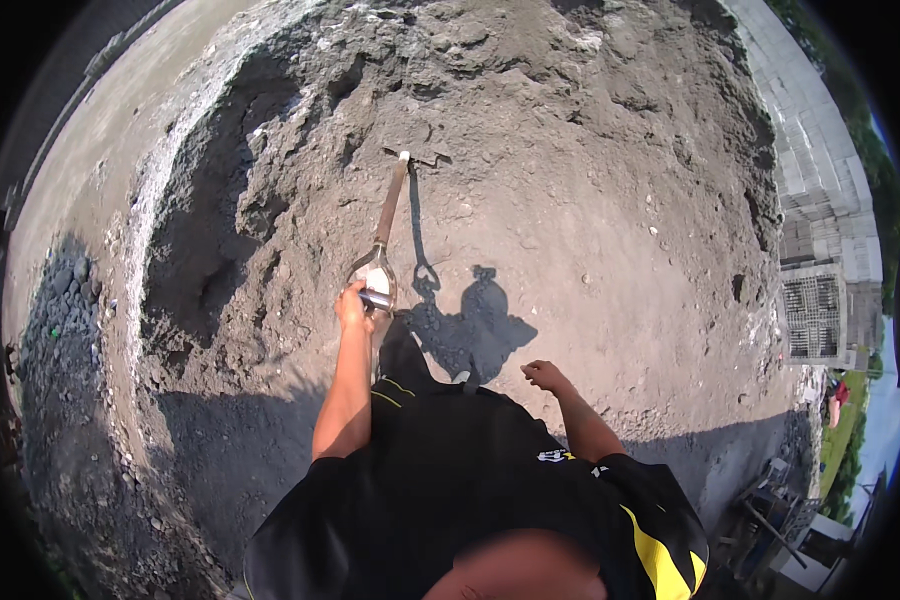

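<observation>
My left hand [354, 308] is closed around the metal crossbar of a shovel's D-shaped grip. The shovel [391, 205] leans away from me, its brown wooden shaft running up to a pale collar. Its blade is mostly hidden at the foot of the sandy heap, with only dark edges showing beside the collar. Off to the right of my body, my right hand [544, 375] hangs free above the ground, fingers loosely bent and apart, with nothing visible in it.
A grey sand heap [530, 90] curves around in front, with a steep broken face [220, 220] at left. Stones [65, 300] are piled farther left. Stacked concrete blocks [815, 170] and a grid-like block stack [812, 315] stand at right. My shadow [482, 325] falls ahead.
</observation>
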{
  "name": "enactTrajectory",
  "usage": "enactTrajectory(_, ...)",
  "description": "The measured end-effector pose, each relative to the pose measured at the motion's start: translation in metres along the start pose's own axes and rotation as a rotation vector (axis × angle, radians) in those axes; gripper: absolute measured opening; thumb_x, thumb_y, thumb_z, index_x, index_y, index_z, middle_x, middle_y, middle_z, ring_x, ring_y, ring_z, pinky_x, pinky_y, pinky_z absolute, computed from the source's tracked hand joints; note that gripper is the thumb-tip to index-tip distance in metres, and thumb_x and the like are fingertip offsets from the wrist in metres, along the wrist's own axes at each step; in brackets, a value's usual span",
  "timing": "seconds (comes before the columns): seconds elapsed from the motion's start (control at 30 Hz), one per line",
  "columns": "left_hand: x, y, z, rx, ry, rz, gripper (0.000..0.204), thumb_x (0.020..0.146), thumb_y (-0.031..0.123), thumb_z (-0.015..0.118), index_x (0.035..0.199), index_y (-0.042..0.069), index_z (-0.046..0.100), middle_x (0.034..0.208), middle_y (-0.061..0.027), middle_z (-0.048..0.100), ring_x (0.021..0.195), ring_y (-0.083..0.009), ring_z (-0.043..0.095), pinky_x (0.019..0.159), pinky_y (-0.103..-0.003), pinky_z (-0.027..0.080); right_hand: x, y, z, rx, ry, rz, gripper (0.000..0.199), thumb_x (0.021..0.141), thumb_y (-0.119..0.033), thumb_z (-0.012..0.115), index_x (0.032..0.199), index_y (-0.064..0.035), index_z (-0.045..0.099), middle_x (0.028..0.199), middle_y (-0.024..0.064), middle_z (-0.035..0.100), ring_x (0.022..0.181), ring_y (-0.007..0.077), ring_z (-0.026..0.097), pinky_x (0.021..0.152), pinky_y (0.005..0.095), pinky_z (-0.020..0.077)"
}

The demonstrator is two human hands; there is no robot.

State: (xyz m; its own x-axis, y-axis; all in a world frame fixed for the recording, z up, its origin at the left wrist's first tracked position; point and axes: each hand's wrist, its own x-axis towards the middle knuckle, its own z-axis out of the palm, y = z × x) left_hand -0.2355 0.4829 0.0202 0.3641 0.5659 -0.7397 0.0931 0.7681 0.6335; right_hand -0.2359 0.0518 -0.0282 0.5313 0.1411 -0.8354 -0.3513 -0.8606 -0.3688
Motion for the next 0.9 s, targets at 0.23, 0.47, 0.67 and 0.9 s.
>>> enactTrajectory(0.23,0.096,0.077,-0.113,-0.003,0.241,0.101,0.009,0.068,0.006,0.055,0.074,0.001,0.051,0.060,-0.0083,0.051,0.051,-0.0190,0.051,0.047,-0.029,0.043,0.137,-0.252,0.025,-0.097,-0.019,-0.301,0.063,0.075,-0.056,0.050,0.097,0.0015,0.060,0.092,0.0183,0.062,0.089,0.0287,0.058,0.079,0.0344,0.0433)
enactTrajectory(0.47,0.091,0.147,-0.084,0.231,0.536,0.206,0.010,0.065,-0.004,0.056,0.073,0.002,0.051,0.060,-0.0034,0.049,0.049,-0.0120,0.044,0.044,-0.025,0.033,0.324,-0.498,0.099,0.150,-0.081,-0.098,0.080,0.068,-0.059,0.058,0.111,0.0079,0.049,0.110,0.0241,0.052,0.101,0.0322,0.052,0.083,0.0389,0.0429)
enactTrajectory(0.67,0.120,0.123,-0.064,0.394,0.743,0.204,0.007,0.062,-0.001,0.056,0.067,-0.003,0.051,0.052,-0.0083,0.049,0.039,-0.0139,0.042,0.038,-0.027,0.030,0.461,-0.495,0.154,0.937,-0.093,0.161,0.036,0.073,-0.020,0.068,0.094,0.0042,0.052,0.082,0.0127,0.054,0.070,0.0243,0.054,0.055,0.0408,0.0454)
enactTrajectory(0.9,0.131,0.145,-0.141,0.910,0.798,0.348,0.015,0.061,0.007,0.055,0.053,-0.003,0.047,0.042,-0.0078,0.046,0.037,-0.0156,0.046,0.035,-0.032,0.034,0.409,-0.497,0.209,1.128,-0.173,0.405,0.017,0.076,-0.009,0.060,0.092,-0.0029,0.056,0.080,0.0098,0.054,0.070,0.0229,0.055,0.060,0.0382,0.0470)
